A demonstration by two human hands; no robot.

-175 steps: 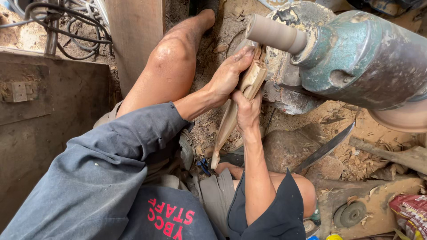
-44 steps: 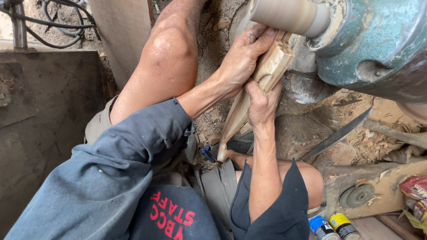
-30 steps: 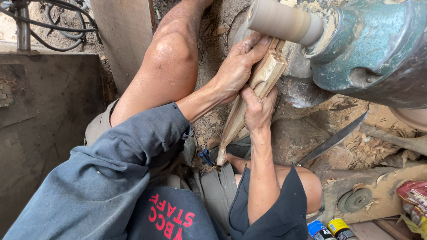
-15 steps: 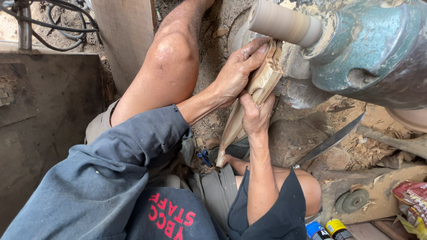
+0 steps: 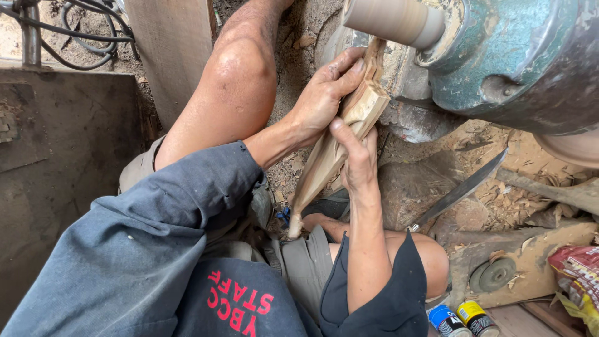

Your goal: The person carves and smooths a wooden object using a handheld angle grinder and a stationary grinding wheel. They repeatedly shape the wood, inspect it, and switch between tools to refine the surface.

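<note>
A long carved piece of pale wood (image 5: 324,162) runs from near my lap up to a tan sanding drum (image 5: 392,20) that sticks out of a green motor housing (image 5: 518,62). My left hand (image 5: 321,97) wraps the upper part of the wood from the left, fingers pressed near its top end. From below, my right hand (image 5: 355,159) grips the same piece, thumb lying across its face. The wood's top end meets the underside of the drum.
My bare knee (image 5: 237,68) rises left of the hands. A dark metal blade (image 5: 465,187) lies among wood shavings on the right. Two small cans (image 5: 462,319), a round disc (image 5: 493,274) and a red bag (image 5: 577,274) sit at lower right. Cables (image 5: 68,34) and a plank (image 5: 171,50) stand at upper left.
Across the frames the wood's top end stays at the drum while both hands shift slightly along it; the camera view wobbles a little. Both grips stay on the wood.
</note>
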